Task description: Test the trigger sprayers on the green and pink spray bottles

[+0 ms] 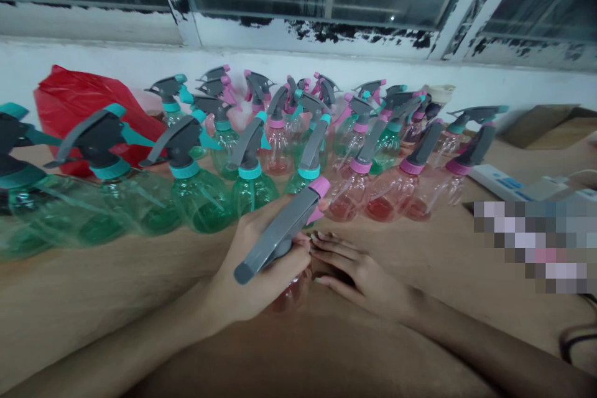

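My left hand (245, 295) is wrapped round the neck of a spray bottle (282, 230) at the middle front. This bottle has a grey trigger head with a pink nozzle, and part of its reddish clear body shows below my fingers. My right hand (357, 270) lies palm down to the right of the bottle, fingers stretched out, tips close to the bottle; whether they touch it I cannot tell. Just beyond stand green spray bottles with teal collars (252, 189) and reddish ones with pink collars (347, 193).
Several more spray bottles crowd the back of the wooden table (140, 286). A red plastic bag (88, 99) sits at the back left. On the right are a white power strip (504, 183), a brown cardboard piece (550, 127) and a dark cable (571, 339). Windows line the wall behind.
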`<move>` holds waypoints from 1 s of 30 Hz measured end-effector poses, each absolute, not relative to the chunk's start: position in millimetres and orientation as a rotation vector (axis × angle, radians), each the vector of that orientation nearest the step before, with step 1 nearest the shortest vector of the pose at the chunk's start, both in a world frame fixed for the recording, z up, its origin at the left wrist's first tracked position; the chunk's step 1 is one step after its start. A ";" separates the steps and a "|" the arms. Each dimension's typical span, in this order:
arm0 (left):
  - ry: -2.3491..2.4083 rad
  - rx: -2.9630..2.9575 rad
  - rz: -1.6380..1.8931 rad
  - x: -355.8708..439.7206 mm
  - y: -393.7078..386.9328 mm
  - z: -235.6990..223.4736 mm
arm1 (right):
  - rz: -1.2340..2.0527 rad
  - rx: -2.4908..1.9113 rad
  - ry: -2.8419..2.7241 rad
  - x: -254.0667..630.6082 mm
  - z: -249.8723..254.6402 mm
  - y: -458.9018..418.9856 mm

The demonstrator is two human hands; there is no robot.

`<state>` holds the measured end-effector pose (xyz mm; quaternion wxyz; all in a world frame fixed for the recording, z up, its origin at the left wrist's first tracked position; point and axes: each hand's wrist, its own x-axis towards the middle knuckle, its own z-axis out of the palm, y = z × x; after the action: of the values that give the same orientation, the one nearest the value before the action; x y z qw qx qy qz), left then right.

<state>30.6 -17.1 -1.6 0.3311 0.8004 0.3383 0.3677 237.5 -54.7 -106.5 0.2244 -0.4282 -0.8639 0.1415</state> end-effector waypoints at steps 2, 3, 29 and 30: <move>0.886 2.091 0.961 31.0 -17.5 -0.3 | 0.386 -1.187 -2.391 237.5 -106.7 -54.6; 0.886 2.088 0.963 31.3 -17.7 0.2 | 0.385 -1.189 -2.395 237.6 -106.8 -54.6; 0.873 2.121 1.015 31.0 -16.8 2.9 | 0.400 -1.187 -2.360 237.8 -106.0 -56.2; 0.884 2.119 1.005 31.2 -17.2 3.9 | 0.403 -1.189 -2.362 237.7 -105.7 -56.2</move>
<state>31.2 -17.2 3.9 0.3123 0.8032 0.3349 0.3810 237.7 -56.2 -105.7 0.2310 -0.4324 -0.8592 0.1467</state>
